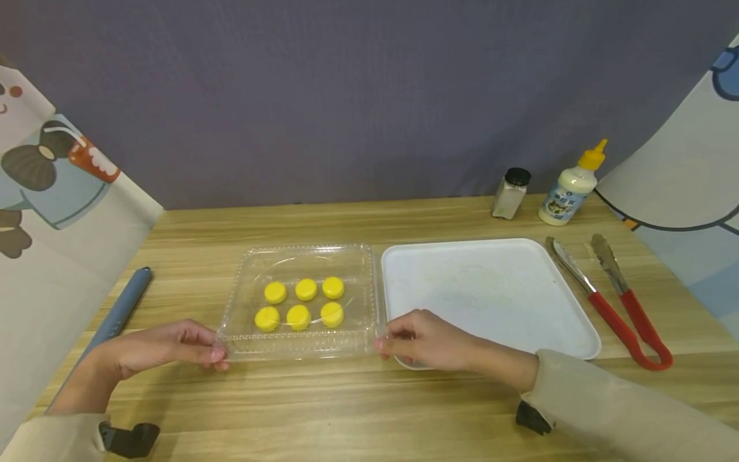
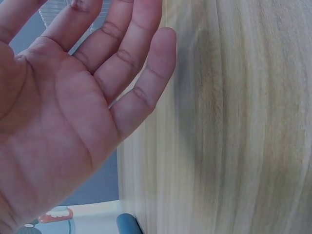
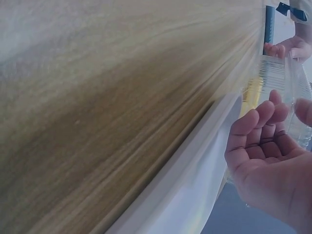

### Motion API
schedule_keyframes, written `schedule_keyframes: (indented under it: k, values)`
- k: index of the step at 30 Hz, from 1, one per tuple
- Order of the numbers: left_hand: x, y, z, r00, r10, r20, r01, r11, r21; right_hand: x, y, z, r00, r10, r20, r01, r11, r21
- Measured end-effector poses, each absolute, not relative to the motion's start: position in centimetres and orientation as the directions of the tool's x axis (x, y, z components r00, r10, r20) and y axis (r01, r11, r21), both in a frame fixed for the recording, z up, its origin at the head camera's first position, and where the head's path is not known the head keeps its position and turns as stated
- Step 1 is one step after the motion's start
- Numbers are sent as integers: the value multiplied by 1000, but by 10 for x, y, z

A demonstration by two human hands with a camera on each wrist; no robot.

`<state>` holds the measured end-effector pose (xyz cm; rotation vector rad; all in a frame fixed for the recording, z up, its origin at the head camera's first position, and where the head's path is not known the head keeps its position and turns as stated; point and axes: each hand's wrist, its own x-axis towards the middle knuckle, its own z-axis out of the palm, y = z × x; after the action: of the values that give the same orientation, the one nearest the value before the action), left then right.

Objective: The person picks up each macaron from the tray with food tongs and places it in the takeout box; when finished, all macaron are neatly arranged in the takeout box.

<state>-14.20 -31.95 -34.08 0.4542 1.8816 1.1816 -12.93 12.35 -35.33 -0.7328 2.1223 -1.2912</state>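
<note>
A clear plastic box (image 1: 300,350) lies at the middle left of the wooden table in the head view. Several round yellow pieces (image 1: 298,317) show through it in two rows; their exact kind is unclear. My left hand (image 1: 164,346) pinches the box's near left corner between thumb and fingers. At the near right corner, my right hand (image 1: 424,340) grips the box's edge, above the tray's left side. The left wrist view shows mostly the palm of my left hand (image 2: 73,97), with its fingertips cut off. Curled fingers of my right hand (image 3: 265,151) appear beside the box in the right wrist view.
Right of the box lies a white tray (image 1: 485,289). Red-handled metal tongs (image 1: 629,321) rest beyond it. At the back stand a black-capped jar (image 1: 510,194) and a yellow-tipped squeeze bottle (image 1: 568,192). A long blue-grey stick (image 1: 121,305) lies at far left.
</note>
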Motion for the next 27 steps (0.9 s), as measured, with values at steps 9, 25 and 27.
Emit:
schedule_keyframes:
  k: [9,25,27]
  values:
    - [-143,-323,-340,-536,683,-497,-159,496,854,-134,136,-349,-694,-707,-135,-250,413,-876]
    - [-156,-309,-302,-937,316,-151,204,842,500,-146,198,-313,-879,-474,45,-372,625,-686]
    - [-158,-304,-304,-962,270,-47,217,855,471,-147,206,-309,-902,-425,77,-369,668,-647]
